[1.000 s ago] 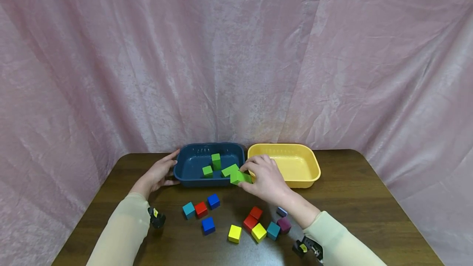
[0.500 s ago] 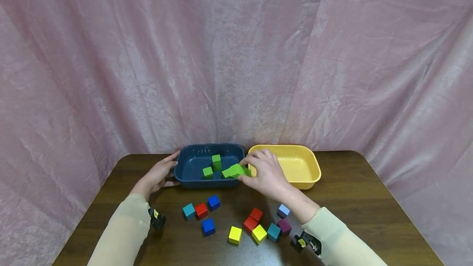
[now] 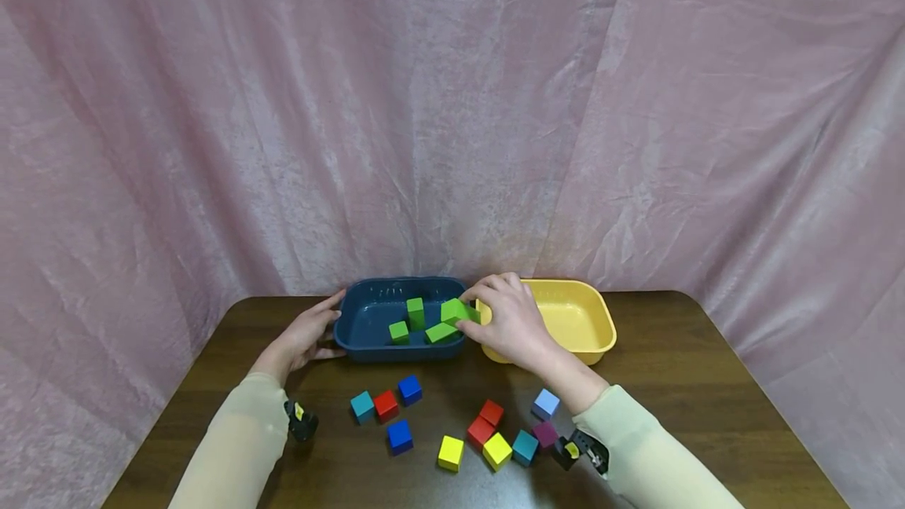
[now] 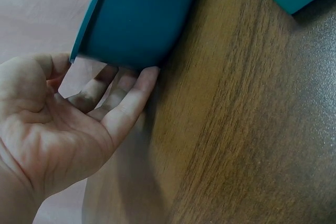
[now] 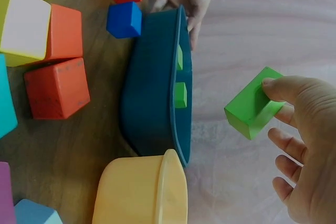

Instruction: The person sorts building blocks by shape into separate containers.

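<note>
In the head view, my right hand [image 3: 512, 324] pinches a green rectangular block [image 3: 454, 310] above the right end of the dark blue bin [image 3: 396, 354]. The right wrist view shows this green block [image 5: 252, 103] between thumb and fingertips, apart from the bin wall. Inside the bin lie a tall green block [image 3: 415, 314], a small green block [image 3: 399, 333] and a longer green block [image 3: 441, 333]. My left hand [image 3: 304, 338] touches the bin's left end from outside. In the left wrist view, fairly straight fingers [image 4: 128, 106] rest against the bin wall [image 4: 136, 24].
A yellow bin [image 3: 601, 328] stands right of the blue one, partly behind my right hand. Nearer on the wooden table [image 3: 679, 399] lie several loose cubes, among them a blue cube [image 3: 400, 437], a yellow cube [image 3: 450, 454] and a purple cube [image 3: 545, 434]. A pink curtain [image 3: 452, 100] hangs behind.
My right hand has carried the green block upward and away from me, from the bin's near right edge to over its inside. The left hand stays at the bin's end.
</note>
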The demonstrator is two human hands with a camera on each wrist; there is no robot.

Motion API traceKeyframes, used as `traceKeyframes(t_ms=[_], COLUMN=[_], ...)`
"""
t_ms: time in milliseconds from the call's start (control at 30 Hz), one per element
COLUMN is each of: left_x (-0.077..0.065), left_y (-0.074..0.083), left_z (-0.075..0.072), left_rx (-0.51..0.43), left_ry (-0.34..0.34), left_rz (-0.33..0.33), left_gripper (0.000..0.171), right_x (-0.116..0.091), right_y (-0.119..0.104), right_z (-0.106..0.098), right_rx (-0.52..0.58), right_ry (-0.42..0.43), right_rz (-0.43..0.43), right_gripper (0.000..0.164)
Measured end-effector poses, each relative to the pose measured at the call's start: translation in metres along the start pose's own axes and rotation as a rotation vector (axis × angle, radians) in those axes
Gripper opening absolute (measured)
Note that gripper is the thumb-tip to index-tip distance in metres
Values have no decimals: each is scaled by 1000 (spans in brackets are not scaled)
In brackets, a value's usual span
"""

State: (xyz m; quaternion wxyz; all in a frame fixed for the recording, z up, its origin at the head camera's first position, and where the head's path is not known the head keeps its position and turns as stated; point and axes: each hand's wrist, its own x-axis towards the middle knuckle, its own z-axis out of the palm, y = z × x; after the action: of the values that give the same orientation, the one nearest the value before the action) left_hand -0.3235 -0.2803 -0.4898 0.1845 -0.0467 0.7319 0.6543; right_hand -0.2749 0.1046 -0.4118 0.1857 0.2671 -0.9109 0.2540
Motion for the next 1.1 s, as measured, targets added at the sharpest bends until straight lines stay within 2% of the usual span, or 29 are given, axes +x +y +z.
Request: traceKeyframes(t_ms=[267,667,1100], left_x=[0,4,3], left_y=[-1,0,1], left_z=[1,1,1], left_rx=[-3,14,10], left_ry=[5,21,28], left_rz=[-5,-4,-14], left_gripper=[58,56,56], right_x=[6,21,39], right_y=[3,7,4], right_z=[0,5,18], right_rx=[-2,6,-25], right_ry=[-13,18,-25], right_rz=[29,60,98], right_gripper=[32,32,35])
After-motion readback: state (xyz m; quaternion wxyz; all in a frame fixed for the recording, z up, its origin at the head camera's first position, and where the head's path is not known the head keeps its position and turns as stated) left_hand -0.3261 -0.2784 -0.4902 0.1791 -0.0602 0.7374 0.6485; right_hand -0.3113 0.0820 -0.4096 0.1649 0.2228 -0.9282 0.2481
